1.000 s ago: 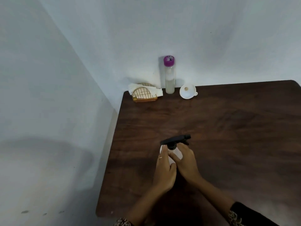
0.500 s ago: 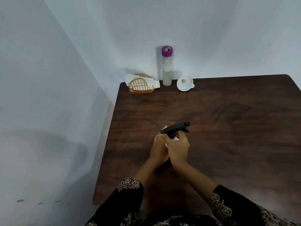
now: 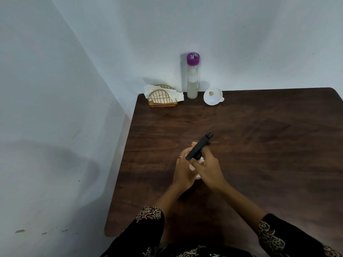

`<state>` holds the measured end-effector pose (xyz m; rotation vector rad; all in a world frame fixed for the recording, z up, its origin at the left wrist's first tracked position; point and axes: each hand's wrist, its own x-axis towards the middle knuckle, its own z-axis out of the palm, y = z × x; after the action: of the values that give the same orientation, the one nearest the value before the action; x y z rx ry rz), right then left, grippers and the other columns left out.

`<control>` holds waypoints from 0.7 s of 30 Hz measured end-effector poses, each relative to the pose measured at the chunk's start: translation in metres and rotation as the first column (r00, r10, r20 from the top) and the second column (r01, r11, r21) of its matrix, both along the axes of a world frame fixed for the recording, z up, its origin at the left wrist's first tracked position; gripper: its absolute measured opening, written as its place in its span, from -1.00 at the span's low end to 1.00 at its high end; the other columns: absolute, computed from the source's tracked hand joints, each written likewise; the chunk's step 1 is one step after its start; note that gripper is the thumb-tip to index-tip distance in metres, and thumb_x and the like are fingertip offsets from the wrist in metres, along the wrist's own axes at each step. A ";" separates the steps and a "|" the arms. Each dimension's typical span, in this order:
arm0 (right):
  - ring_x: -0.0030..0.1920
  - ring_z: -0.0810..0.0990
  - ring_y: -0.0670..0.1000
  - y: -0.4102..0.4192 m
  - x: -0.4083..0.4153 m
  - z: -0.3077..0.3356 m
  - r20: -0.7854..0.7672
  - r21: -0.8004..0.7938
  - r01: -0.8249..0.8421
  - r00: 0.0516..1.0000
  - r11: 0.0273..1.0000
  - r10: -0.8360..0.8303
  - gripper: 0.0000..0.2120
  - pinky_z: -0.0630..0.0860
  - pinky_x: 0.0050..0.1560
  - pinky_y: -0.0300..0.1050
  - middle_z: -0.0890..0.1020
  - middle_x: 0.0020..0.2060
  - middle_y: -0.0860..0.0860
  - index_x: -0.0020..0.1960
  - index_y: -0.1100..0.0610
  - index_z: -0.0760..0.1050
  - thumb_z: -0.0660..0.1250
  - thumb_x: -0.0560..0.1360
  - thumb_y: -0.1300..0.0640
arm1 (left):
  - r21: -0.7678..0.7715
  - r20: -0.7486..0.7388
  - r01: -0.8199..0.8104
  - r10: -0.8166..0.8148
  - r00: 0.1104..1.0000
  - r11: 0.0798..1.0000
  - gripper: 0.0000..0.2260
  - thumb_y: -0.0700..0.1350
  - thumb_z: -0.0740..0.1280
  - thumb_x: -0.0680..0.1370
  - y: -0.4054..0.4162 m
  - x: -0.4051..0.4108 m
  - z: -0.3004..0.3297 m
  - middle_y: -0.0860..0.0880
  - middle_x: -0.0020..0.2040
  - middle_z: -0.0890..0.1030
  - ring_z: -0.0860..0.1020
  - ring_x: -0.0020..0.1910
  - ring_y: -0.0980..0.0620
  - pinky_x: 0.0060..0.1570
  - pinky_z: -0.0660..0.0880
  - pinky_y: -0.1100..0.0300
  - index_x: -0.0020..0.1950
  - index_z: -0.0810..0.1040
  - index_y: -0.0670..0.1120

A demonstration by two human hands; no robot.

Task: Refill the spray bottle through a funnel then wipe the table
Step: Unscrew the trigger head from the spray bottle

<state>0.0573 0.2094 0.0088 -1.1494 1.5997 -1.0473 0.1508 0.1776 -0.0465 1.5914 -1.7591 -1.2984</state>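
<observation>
A small white spray bottle (image 3: 193,166) with a black trigger head (image 3: 198,146) stands in the middle of the dark wooden table (image 3: 259,145). My left hand (image 3: 183,171) wraps its body from the left. My right hand (image 3: 208,170) grips the neck just under the black head, which points up and to the right. Most of the bottle's body is hidden by my fingers. A white funnel (image 3: 213,96) lies at the back edge, beside a tall clear bottle (image 3: 192,76) with a purple cap and some pale liquid in it.
A gold wire holder with white napkins (image 3: 162,97) sits in the table's back left corner. Pale walls close in behind the table and on its left. The table's left edge (image 3: 120,164) runs close to my left arm.
The black trigger head has swung from pointing right to pointing up and to the right. Both hands stay on the bottle.
</observation>
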 end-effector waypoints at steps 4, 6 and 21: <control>-0.15 0.59 -0.34 0.003 0.008 -0.002 0.053 -0.026 0.203 0.978 0.979 -0.202 -0.60 0.49 -0.26 -0.45 0.59 -0.09 -0.17 0.15 0.16 0.37 0.47 0.40 0.20 | 0.048 0.015 0.016 -0.017 1.000 0.999 -0.55 -0.10 0.37 0.45 -0.001 0.001 -0.008 -0.09 0.24 0.52 0.52 0.21 -0.06 0.22 0.47 0.06 0.31 0.39 -0.13; -0.16 0.58 -0.37 0.005 0.011 -0.003 0.063 -0.063 0.242 0.969 0.968 -0.238 -0.65 0.48 -0.26 -0.46 0.60 -0.13 -0.16 0.10 0.14 0.38 0.46 0.41 0.22 | -0.001 0.079 0.052 -0.051 0.996 0.999 -0.58 -0.22 0.35 0.48 -0.002 0.002 -0.012 -0.15 0.28 0.48 0.48 0.26 -0.10 0.25 0.42 0.13 0.33 0.37 -0.19; -0.12 0.56 -0.29 0.002 0.005 0.004 -0.054 -0.046 0.174 0.983 0.984 -0.176 -0.68 0.44 -0.20 -0.52 0.57 -0.16 -0.28 0.08 0.06 0.51 0.49 0.37 0.13 | -0.009 0.085 0.061 -0.060 0.995 0.998 -0.59 -0.01 0.38 0.43 -0.004 0.002 -0.027 -0.12 0.16 0.57 0.54 0.18 -0.09 0.17 0.50 0.06 0.23 0.45 -0.11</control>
<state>0.0625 0.2113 0.0132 -1.0894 1.7576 -1.1737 0.1530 0.1735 -0.0736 1.6201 -1.8761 -1.2623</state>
